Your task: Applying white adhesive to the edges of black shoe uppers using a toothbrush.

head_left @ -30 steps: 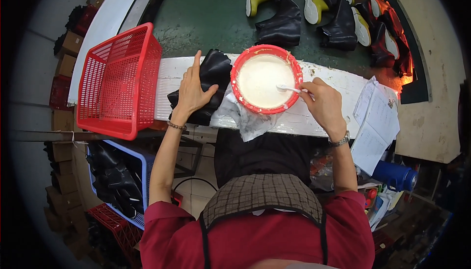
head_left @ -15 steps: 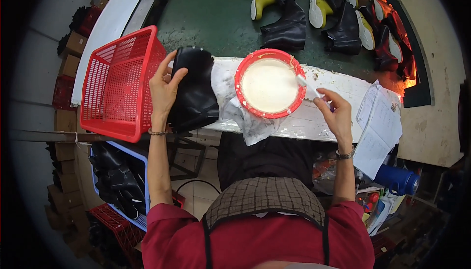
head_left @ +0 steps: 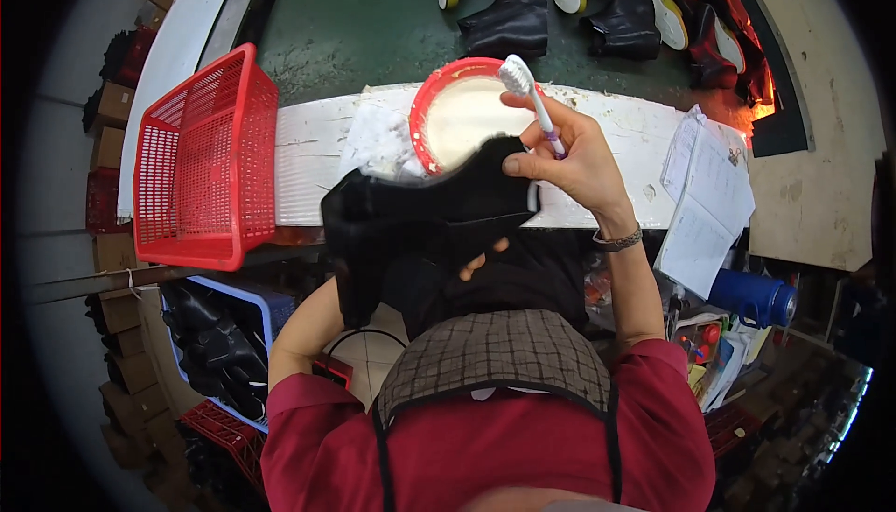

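Note:
Across my front, above my lap, a black boot upper [head_left: 425, 213] without a sole lies sideways. My left hand [head_left: 484, 259] grips it from beneath; most of that hand is hidden, with only some fingertips showing under its lower edge. Closed round a white toothbrush with a purple handle [head_left: 541, 116], my right hand [head_left: 581, 165] points the bristles up and away. Its thumb and a finger also touch the upper's right end. Just beyond stands a red tub [head_left: 420, 122] of creamy white liquid, partly covered by the upper and the right hand.
At the left stands a red plastic basket [head_left: 241, 157]. Black boots with yellow-and-white soles [head_left: 667, 15] lie on the green table [head_left: 364, 36]. Papers [head_left: 700, 199] rest at the right, above a blue bottle [head_left: 747, 295]. A blue crate [head_left: 277, 311] of black pieces sits low left.
The black upper has swung from upright beside the basket to sideways in front of me. My right hand has lifted the toothbrush off the tub's rim and now meets the upper's end.

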Available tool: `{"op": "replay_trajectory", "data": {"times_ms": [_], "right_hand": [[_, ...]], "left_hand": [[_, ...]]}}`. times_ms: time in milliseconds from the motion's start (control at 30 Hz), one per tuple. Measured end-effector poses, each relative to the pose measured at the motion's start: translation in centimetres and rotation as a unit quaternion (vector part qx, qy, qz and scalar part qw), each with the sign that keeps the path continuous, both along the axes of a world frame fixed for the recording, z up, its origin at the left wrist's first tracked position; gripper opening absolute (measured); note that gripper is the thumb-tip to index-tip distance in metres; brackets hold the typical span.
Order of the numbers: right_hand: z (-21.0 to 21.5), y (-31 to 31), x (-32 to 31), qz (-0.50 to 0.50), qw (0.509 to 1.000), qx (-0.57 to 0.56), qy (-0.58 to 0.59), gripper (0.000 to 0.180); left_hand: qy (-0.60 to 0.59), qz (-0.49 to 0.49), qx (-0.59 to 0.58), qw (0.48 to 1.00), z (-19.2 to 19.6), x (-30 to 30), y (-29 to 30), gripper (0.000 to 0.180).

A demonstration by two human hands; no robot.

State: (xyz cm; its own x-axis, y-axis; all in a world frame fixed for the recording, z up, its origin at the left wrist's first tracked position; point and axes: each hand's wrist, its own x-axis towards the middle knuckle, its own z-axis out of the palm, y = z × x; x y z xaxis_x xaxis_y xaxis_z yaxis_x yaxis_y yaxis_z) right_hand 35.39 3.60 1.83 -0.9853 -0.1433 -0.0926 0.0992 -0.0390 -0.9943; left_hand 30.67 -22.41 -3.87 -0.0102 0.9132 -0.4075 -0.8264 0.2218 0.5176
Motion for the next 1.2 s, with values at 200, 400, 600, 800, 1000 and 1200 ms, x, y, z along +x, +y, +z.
{"op": "replay_trajectory", "data": {"times_ms": [200,400,600,800,1000,1200], "right_hand": [[-1.3,0.1,1.0,-0.117,0.992,0.007,0.038,0.069],[-1.0,-1.1,1.3,-0.115,0.992,0.021,0.044,0.071],[-3.8,0.9,0.9,-0.106,0.99,0.087,0.038,0.05],[-4.3,5.2,2.3,-0.132,0.924,0.338,0.117,0.019],[-1.7,3.9,1.4,-0.003,0.952,0.227,0.207,0.016],[-1.2,2.4,-0.6,-0.017,0.937,0.193,0.29,0.02]], "left_hand": [[-0.046,0.178,0.167,0.969,6.0,3.5,0.6,0.061],[0.258,0.033,0.026,0.965,4.0,1.1,-1.1,0.113],[0.308,0.185,-0.177,0.916,4.4,2.2,-0.7,0.061],[0.365,0.12,-0.258,0.886,7.5,-0.4,-2.2,0.051],[0.473,0.056,-0.23,0.849,8.7,-0.8,-2.0,0.052],[0.501,0.035,-0.235,0.832,8.9,-1.4,-2.7,0.054]]}}
